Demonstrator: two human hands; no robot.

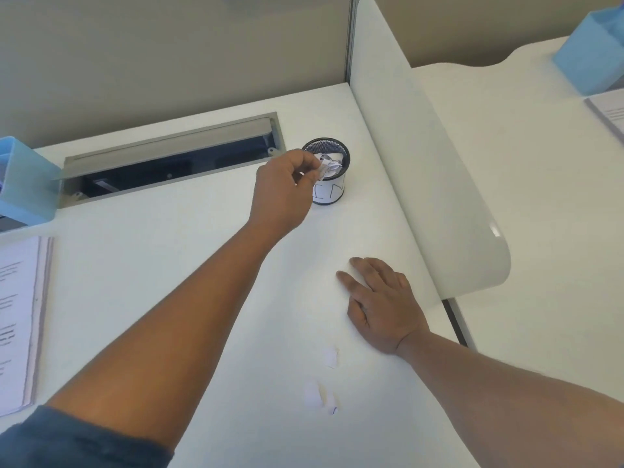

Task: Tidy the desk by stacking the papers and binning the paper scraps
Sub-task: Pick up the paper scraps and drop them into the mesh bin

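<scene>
Beside bin: white divider

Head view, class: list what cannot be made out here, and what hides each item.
- Mesh bin: its label writing is partly covered by the left hand.
- Paper scrap: mostly hidden in that hand's pinch.
- Stacked papers: cut off by the left edge, text blurred.
- Cable tray: interior too dark.
</scene>
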